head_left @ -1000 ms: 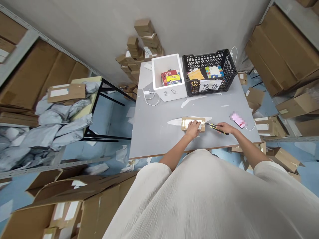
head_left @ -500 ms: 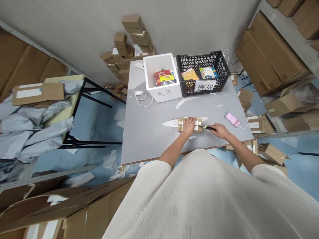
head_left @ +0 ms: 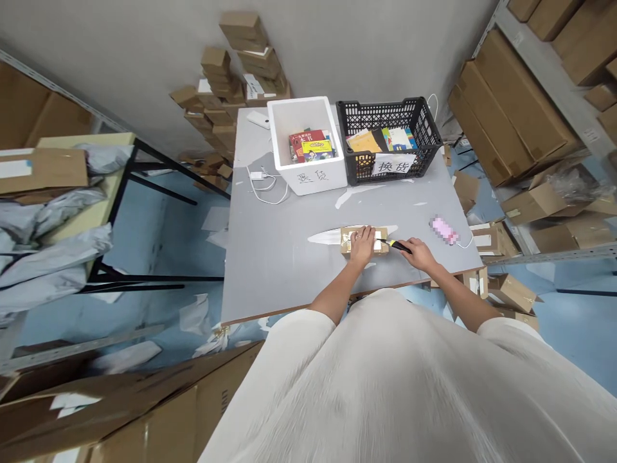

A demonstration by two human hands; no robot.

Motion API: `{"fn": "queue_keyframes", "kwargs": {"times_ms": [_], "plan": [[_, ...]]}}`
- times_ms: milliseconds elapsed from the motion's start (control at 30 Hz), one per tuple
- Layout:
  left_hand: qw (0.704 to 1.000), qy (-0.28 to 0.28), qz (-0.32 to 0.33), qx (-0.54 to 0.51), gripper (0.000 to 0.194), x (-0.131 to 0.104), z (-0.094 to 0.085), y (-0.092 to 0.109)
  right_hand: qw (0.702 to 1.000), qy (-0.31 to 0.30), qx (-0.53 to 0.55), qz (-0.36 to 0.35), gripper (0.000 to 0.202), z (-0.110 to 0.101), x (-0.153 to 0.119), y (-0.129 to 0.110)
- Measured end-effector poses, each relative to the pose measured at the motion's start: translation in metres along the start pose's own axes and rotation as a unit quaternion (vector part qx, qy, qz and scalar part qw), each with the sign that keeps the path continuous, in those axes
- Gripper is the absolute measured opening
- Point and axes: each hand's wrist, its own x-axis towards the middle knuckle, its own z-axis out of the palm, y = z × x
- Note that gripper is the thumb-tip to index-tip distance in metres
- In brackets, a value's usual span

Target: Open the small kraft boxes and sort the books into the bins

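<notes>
A small cardboard box (head_left: 346,244) with shiny tape and a white label lies flat near the front of the grey table (head_left: 270,257). My left hand (head_left: 362,247) rests over its middle, fingers curled across the top and holding it down. In my right hand (head_left: 419,253) is a utility knife (head_left: 399,246) with a black and yellow handle, gripped in closed fingers. The knife points left, its front end at the right part of the box top. How deep the blade sits is too small to tell.
At the table's back stand a white foam box (head_left: 308,180) and a black plastic crate (head_left: 359,168), both holding books. A white cable (head_left: 270,200) lies left, a pixelated pink item (head_left: 444,230) right. Grey parcels (head_left: 58,257) fill a side table; cartons (head_left: 518,109) surround the workspace.
The knife has moved left, from the box's right edge onto its top, with my right hand following. My left hand stays on the box. The whole view has shifted slightly.
</notes>
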Motion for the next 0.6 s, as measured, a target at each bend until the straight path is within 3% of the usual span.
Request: {"fn": "queue_keyframes", "kwargs": {"times_ms": [133, 333, 500, 600], "plan": [[1.0, 0.0, -0.006, -0.003, 0.064, -0.002, 0.0, 0.001, 1.0, 0.016, 0.017, 0.001, 0.053, 0.004, -0.004, 0.002], [1.0, 0.003, -0.01, -0.007, 0.064, -0.004, 0.003, 0.0, 1.0, -0.008, -0.005, 0.007, 0.054, -0.001, 0.0, 0.001], [1.0, 0.006, -0.008, -0.011, 0.064, -0.006, 0.003, 0.001, 0.994, 0.072, 0.019, 0.085, 0.057, -0.019, -0.005, 0.029], [1.0, 0.003, -0.008, -0.016, 0.064, -0.008, 0.002, 0.0, 0.991, 0.082, 0.052, 0.089, 0.059, -0.024, -0.005, 0.043]]}}
